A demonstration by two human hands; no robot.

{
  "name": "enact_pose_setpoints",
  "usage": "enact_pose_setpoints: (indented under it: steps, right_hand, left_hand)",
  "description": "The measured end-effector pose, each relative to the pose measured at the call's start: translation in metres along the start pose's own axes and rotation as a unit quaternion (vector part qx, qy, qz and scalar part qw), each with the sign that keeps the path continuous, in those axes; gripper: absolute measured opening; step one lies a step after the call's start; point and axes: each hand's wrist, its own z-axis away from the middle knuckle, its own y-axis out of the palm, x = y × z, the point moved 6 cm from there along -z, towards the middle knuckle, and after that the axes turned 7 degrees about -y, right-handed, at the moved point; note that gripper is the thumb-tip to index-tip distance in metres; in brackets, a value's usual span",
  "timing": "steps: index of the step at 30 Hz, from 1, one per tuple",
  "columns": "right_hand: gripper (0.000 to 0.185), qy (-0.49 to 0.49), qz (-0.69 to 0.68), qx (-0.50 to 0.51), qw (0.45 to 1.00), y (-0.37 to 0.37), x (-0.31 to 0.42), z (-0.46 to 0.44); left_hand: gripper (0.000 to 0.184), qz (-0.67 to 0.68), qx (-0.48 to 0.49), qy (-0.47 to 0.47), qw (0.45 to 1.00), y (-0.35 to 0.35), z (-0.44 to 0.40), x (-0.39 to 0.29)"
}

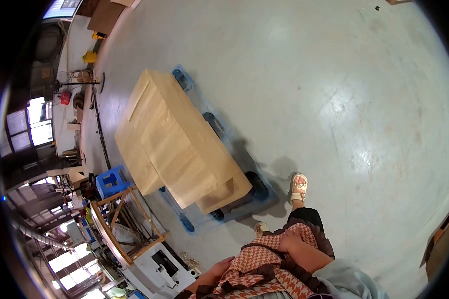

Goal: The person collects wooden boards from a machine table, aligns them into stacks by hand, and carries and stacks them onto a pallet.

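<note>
My left hand [222, 267] is low in the head view, its fingers lying along the side of an orange-and-white houndstooth apron [257, 259] with dark ruffled trim. Nothing shows in that hand. My right hand [287, 242] lies against the front of the same apron, its forearm bent across from the right. The fingers of that hand are hidden in the cloth. Ahead of my feet stands a stack of flat brown paper or cardboard pieces [177, 134] on a blue pallet [189, 226]. Both hands are apart from the stack.
A sandal [299, 185] shows on my foot beside the pallet's near corner. At left stand a blue plastic stool [111, 182], a wooden-framed table [117, 226] and a white sewing machine [159, 269]. Grey floor [324, 99] extends ahead and right. Cardboard [444, 239] stands at the right edge.
</note>
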Motion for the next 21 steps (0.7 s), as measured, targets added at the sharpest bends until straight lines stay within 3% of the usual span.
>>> enact_pose_setpoints:
  steps: [1, 3, 6, 13, 15, 18, 20, 21]
  right_hand:
    - [0.051, -0.005, -0.001, 0.005, 1.0, 0.0, -0.002, -0.001]
    - [0.051, -0.015, -0.008, 0.012, 1.0, 0.005, -0.005, -0.001]
    - [0.052, -0.023, -0.012, 0.022, 0.999, 0.011, -0.009, -0.005]
    - [0.053, -0.018, 0.003, 0.033, 0.999, 0.031, -0.01, -0.009]
    - [0.054, -0.007, 0.009, 0.033, 0.999, 0.041, -0.01, -0.009]
    - [0.055, 0.026, 0.014, 0.04, 0.999, 0.049, 0.0, -0.004]
    - [0.058, -0.023, 0.104, 0.03, 0.994, 0.08, -0.009, -0.038]
    - [0.059, -0.047, 0.151, 0.024, 0.987, 0.099, -0.015, -0.059]
  left_hand:
    - [0.043, -0.028, -0.022, 0.02, 0.999, 0.002, -0.005, 0.005]
    - [0.042, 0.094, -0.029, -0.047, 0.994, 0.007, 0.003, -0.004]
    - [0.045, 0.203, -0.041, -0.059, 0.977, 0.016, 0.01, -0.008]
    - [0.047, 0.004, -0.112, 0.205, 0.972, 0.06, -0.017, 0.08]
    - [0.045, 0.191, -0.098, 0.073, 0.974, 0.065, 0.012, 0.082]
    - [0.046, 0.309, -0.102, 0.042, 0.945, 0.094, 0.021, 0.136]
    - [0.048, 0.2, -0.166, 0.128, 0.957, 0.123, 0.006, 0.198]
    - [0.049, 0.073, -0.222, 0.187, 0.954, 0.14, -0.004, 0.229]
